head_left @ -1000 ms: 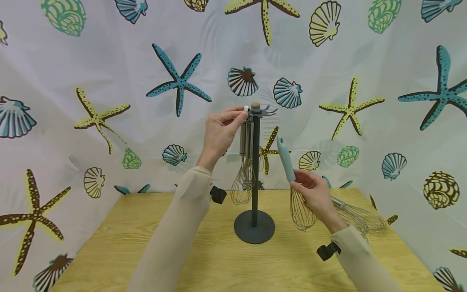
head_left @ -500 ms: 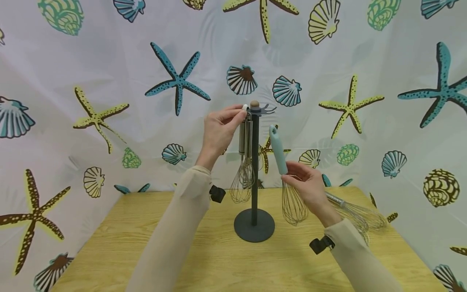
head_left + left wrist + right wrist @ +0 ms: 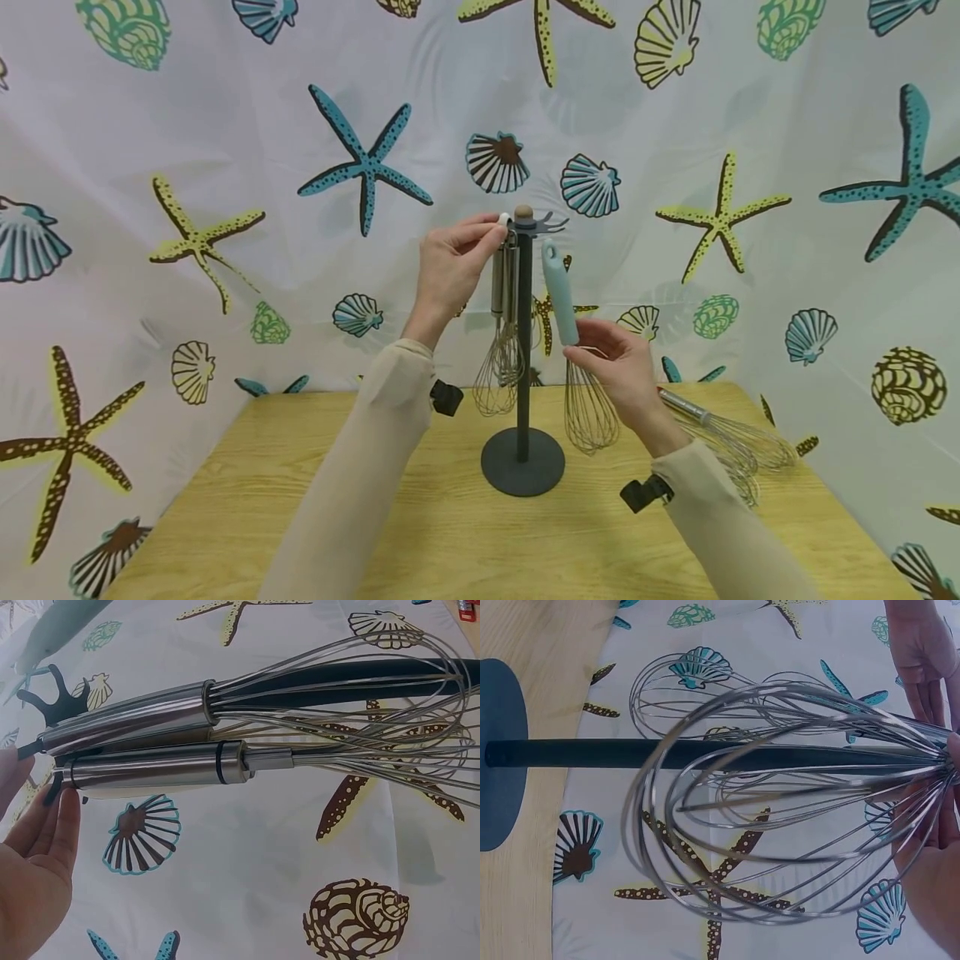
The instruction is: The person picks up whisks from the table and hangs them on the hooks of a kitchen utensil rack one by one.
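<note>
Curtain (image 3: pixel 420 67), shell-print, behind wooden table (image 3: pixel 450 542); black stand (image 3: pixel 523 367) upright on it. Right sleeve (image 3: pixel 708 500) partly blocks loose whisks (image 3: pixel 705 419). Left hand (image 3: pixel 450 258) pinches near hanging steel-handled whisks' (image 3: pixel 154 766) tops, exact grip hidden. Right hand (image 3: pixel 611 358) clamps pale-blue-handled whisk (image 3: pixel 562 308) beside stand; right-wrist view cuts off handle.

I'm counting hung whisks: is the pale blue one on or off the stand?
Off: the right hand holds the pale blue whisk beside the stand, its handle's hole showing bare.
</note>
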A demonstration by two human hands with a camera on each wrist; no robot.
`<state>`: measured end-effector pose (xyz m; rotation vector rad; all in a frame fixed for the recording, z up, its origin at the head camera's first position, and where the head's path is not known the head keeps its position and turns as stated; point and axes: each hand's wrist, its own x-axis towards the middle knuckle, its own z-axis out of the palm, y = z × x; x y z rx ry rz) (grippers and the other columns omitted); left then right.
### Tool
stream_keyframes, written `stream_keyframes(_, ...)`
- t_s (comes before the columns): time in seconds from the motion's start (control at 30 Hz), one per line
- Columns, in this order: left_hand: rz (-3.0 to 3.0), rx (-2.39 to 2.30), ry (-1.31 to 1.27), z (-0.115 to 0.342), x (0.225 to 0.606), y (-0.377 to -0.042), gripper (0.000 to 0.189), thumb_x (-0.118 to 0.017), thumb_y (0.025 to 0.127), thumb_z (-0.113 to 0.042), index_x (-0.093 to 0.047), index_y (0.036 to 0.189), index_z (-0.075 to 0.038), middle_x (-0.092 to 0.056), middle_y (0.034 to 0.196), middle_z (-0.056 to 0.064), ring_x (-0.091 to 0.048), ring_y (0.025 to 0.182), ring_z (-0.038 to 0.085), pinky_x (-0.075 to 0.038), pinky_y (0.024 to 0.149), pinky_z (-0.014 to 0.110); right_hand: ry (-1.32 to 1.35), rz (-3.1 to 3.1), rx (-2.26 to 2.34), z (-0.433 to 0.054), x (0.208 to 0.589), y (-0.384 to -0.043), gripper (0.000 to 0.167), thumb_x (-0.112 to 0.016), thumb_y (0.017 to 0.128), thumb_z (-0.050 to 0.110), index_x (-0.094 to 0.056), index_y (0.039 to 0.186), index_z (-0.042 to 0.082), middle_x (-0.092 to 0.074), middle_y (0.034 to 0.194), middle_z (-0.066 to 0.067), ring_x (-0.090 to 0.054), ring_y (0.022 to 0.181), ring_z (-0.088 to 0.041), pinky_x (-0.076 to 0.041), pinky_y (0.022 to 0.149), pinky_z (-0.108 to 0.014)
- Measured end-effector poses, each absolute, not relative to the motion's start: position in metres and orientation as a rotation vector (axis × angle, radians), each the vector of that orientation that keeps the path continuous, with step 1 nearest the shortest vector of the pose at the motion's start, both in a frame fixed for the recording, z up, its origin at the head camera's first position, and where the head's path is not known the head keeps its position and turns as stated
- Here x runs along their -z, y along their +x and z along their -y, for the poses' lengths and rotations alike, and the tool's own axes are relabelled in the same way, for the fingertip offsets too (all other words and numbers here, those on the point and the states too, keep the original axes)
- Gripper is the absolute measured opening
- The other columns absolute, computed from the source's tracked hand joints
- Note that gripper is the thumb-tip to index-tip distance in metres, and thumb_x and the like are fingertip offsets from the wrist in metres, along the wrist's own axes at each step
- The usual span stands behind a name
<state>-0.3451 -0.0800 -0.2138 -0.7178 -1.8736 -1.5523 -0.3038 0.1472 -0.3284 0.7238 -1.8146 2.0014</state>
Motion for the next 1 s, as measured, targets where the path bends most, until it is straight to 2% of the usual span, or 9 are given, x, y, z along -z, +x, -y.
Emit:
stream_keyframes(0.3,1.855,1.569,-0.728,0.079,0.215,-0.345,0.026,-0.068,0.094,-0.018,-0.074,0.110,0.001,-0.067,0.126,0.012,-0.065,0.115,0.020,-0.054,0.097,0.031,0.707,1.830,-1.985,-0.138,0.320,-0.306,0.037,-0.074,0.086,0.001,-0.065,0.122,0.002,-0.070,0.102,0.008,-0.067,0.097,-0.009,-0.056,0.091,-0.027)
stream_keyframes(0.53,1.853,1.561,-0.726,0.079,0.215,-0.345,0.025,-0.068,0.094,-0.018,-0.075,0.109,0.000,-0.068,0.125,0.011,-0.065,0.115,0.020,-0.053,0.097,0.031,0.739,1.770,-2.021,-0.131,0.319,-0.310,0.034,-0.072,0.085,-0.004,-0.067,0.118,0.003,-0.071,0.098,0.008,-0.068,0.093,-0.009,-0.056,0.090,-0.028)
stream_keyframes(0.83,1.861,1.554,-0.722,0.078,0.214,-0.346,0.026,-0.068,0.094,-0.019,-0.074,0.111,0.000,-0.067,0.127,0.011,-0.065,0.116,0.021,-0.054,0.097,0.033,0.723,1.788,-2.025,-0.129,0.318,-0.314,0.039,-0.072,0.085,-0.004,-0.062,0.122,-0.005,-0.071,0.097,0.009,-0.067,0.092,-0.008,-0.057,0.087,-0.027)
stream_keyframes(1.0,1.865,1.545,-0.717,0.079,0.215,-0.346,0.026,-0.068,0.094,-0.020,-0.075,0.110,-0.002,-0.068,0.125,0.010,-0.065,0.115,0.019,-0.054,0.096,0.034,0.729,1.776,-2.031,-0.126,0.321,-0.317,0.038,-0.073,0.084,-0.003,-0.064,0.121,-0.002,-0.071,0.097,0.008,-0.067,0.091,-0.009,-0.057,0.086,-0.027)
